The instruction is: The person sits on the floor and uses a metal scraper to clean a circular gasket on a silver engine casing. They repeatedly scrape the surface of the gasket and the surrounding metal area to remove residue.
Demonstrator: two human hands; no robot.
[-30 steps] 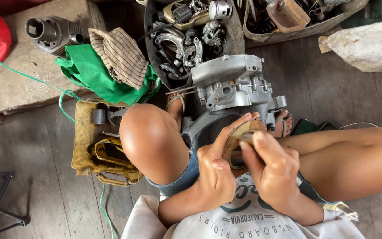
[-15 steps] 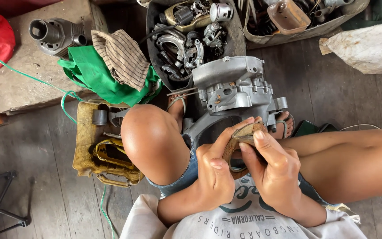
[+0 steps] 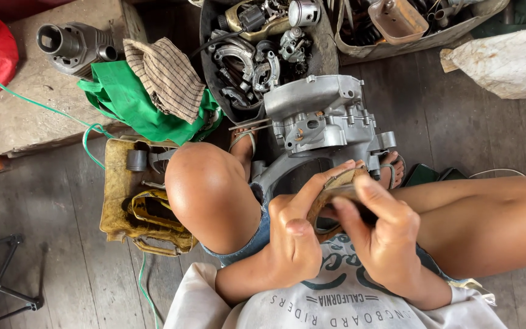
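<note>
brown curved part (image 3: 336, 186) | worn, rusty (edge-on) | held above lap, before grey engine casing (image 3: 324, 122)

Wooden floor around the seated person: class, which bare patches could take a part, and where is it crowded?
Free: the grey plank floor between the concrete block, the yellow tool bag and the black metal stand; also the planks between the grey engine casing and the white sack. Crowded: the black tub of metal parts, and where both hands hold a brown ring.
</note>
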